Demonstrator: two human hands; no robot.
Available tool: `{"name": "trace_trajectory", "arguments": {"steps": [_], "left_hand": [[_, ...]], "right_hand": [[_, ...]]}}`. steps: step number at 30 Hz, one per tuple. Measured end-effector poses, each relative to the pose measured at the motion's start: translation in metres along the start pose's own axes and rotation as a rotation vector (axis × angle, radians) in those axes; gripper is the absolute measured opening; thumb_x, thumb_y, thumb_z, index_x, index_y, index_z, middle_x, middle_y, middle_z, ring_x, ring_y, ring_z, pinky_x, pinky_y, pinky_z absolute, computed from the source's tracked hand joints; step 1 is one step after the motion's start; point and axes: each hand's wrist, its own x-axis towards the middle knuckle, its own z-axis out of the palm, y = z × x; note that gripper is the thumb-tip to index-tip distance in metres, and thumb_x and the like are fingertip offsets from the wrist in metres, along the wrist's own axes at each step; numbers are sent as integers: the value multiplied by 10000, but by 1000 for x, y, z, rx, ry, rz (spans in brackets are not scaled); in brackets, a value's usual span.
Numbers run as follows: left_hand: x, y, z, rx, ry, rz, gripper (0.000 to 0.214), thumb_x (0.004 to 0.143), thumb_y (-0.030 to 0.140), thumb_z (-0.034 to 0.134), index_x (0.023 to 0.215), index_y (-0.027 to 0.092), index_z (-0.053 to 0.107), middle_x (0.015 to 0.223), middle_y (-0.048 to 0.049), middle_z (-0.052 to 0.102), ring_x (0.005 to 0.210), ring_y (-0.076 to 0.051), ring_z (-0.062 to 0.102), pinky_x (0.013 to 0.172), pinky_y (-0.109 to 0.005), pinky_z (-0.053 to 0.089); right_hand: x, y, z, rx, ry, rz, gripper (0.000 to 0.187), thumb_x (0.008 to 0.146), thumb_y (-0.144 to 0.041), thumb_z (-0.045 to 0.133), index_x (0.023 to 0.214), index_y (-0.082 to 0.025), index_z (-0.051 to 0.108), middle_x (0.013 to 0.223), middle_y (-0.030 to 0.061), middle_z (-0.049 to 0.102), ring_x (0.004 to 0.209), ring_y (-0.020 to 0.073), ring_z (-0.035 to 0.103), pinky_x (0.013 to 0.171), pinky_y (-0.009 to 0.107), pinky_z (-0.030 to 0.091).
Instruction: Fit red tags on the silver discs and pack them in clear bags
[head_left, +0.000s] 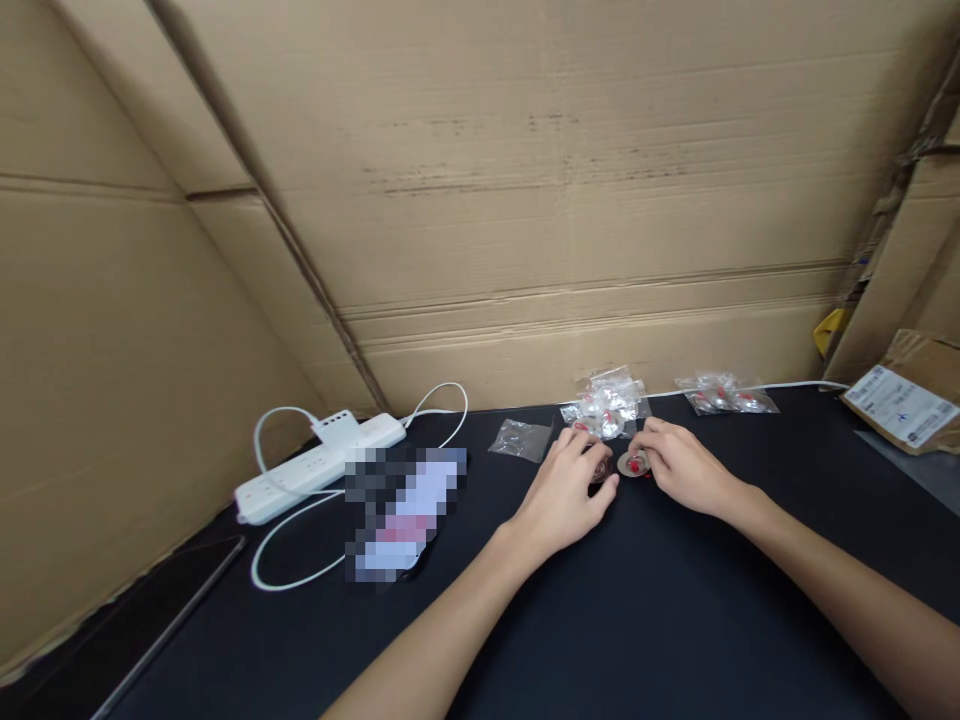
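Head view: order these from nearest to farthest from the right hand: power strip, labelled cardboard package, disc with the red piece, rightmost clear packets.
From the right hand:
1. Disc with the red piece: just left of it.
2. Rightmost clear packets: beyond the hand, slightly right.
3. Labelled cardboard package: far right.
4. Power strip: far left.

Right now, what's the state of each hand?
Left hand: curled over a brown round piece; grip can't be told.
Right hand: curled at a red-marked disc; grip can't be told.
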Motion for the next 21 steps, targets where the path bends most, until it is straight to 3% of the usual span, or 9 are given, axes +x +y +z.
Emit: {"name": "trace_trajectory", "arguments": {"steps": [5, 8, 12, 16, 21], "left_hand": [[0, 5, -3, -42, -81, 61, 236, 892, 292, 549, 1077, 187, 652, 1160, -81, 629, 1157, -272, 489, 1012, -448, 416], [-1, 6, -5, -76, -132, 92, 273, 902, 294, 539, 1129, 196, 654, 1181, -68, 648, 1205, -263, 476, 1046, -435, 395], [-1, 8, -5, -95, -158, 110, 330, 894, 305, 555, 1194, 193, 635, 1233, -57, 641, 1274, -253, 434, 1101, -411, 346], [-1, 10, -4, -88, -164, 109, 361, 889, 327, 562, 1213, 179, 622, 1281, -68, 617, 1300, -253, 417, 1116, -406, 332], [-3, 9, -3, -77, -182, 105, 468, 884, 375, 572, 1311, 185, 552, 1339, -89, 573, 1334, -267, 389, 1120, -444, 327]], "right_hand": [[1, -1, -2, 50, -79, -18, 128, 885, -209, 574, 865, -197, 700, 789, 28, 563, 710, 153, 560, 655, 267, 414], [3, 2, -3, 78, -101, -3, 85, 866, -216, 616, 838, -196, 693, 775, 20, 571, 695, 146, 556, 639, 258, 411], [2, 4, -1, 46, -91, -16, 118, 862, -114, 540, 793, -173, 616, 783, 29, 571, 692, 145, 550, 650, 258, 420], [0, 0, 4, -10, -46, -53, 126, 892, -130, 463, 788, -176, 516, 805, 47, 548, 696, 156, 548, 660, 275, 426], [2, -1, 11, 0, 33, -1, 143, 939, -174, 391, 803, -199, 429, 808, 47, 542, 686, 165, 546, 652, 288, 413]]}}
